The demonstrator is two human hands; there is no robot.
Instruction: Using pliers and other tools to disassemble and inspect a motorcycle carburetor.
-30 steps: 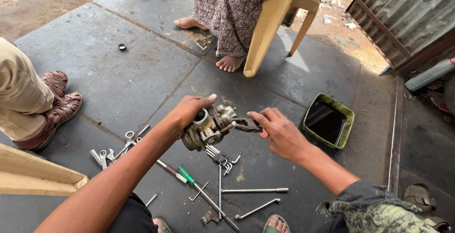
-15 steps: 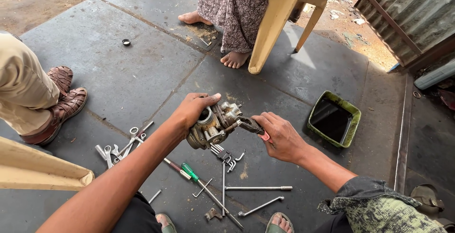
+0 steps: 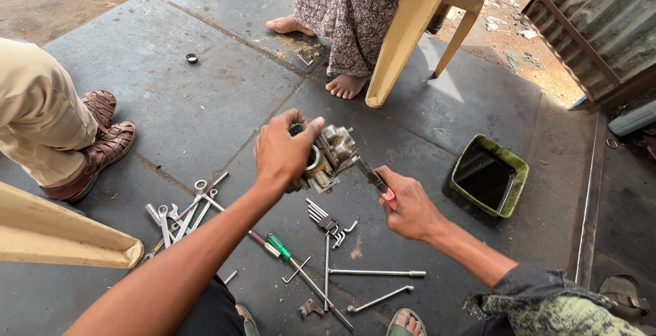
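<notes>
Floor point(image 3: 205, 104): dark grey stone slabs w/ seams, dusty; bare dirt ground at 11 o'clock, corrugated metal wall point(image 3: 601, 22) at 2 o'clock. Work is done low, on the floor.

Container: green rectangular plastic tray point(image 3: 488, 175) at 3 o'clock, holding dark liquid, well apart from the hands.

Centre: grimy silver metal carburettor-like part point(image 3: 328, 158) held up off the floor. Left hand point(image 3: 283, 151) clenched round it from the 9 o'clock side, thumb over the top. Right hand point(image 3: 410, 206) closed on a red-handled tool point(image 3: 377, 182) whose tip touches the part at its 4 o'clock side.

Below the hands, 6 o'clock: green-handled screwdriver point(image 3: 280, 246), long thin steel rods point(image 3: 376, 273), a bunch of small hex keys point(image 3: 326, 220), small bent bits. At 8 o'clock: cluster of silver spanners point(image 3: 181, 213) lying on the floor.

Others nearby: person in beige trousers point(image 3: 37, 117) & brown woven sandals point(image 3: 102, 145) at 9 o'clock; barefoot person in patterned skirt point(image 3: 355, 1) on a cream plastic chair point(image 3: 410, 29) at 12 o'clock. Small dark ring point(image 3: 192, 58) on the floor at 11 o'clock. Another cream plastic chair leg point(image 3: 61, 240) at 8 o'clock edge.
</notes>
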